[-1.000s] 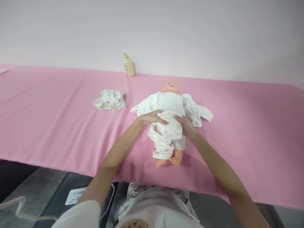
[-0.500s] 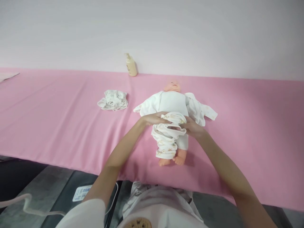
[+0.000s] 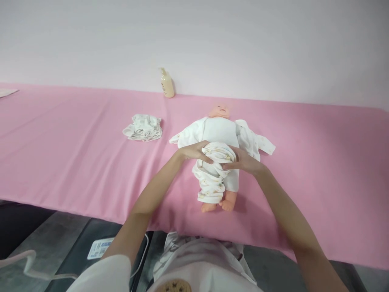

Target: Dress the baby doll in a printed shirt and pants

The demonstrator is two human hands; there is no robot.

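Observation:
A baby doll [image 3: 219, 129] in a white body garment lies on its back, head toward the wall, feet toward me. Over its legs sits a pair of small printed baby pants [image 3: 210, 185], one leg drawn over the doll's leg on the left and the rest bunched at the top. My left hand [image 3: 196, 152] grips the bunched cloth from the left, thumb in front. From the right, my right hand [image 3: 242, 159] closes on the same bunch, its thumb across the front. The doll's other leg shows bare below the knee. A printed long-sleeved jacket [image 3: 252, 140] lies spread under the doll.
A folded stack of printed cloth [image 3: 144, 127] lies left of the doll. Against the wall stands a pump bottle [image 3: 167, 84]. Pink cloth [image 3: 75, 154] covers the table, whose front edge is near my body. A white cable [image 3: 28, 263] hangs low at left.
The opening in the bunched pants has closed up between my hands. Both thumbs have come round to the front of the cloth. The doll stays in place.

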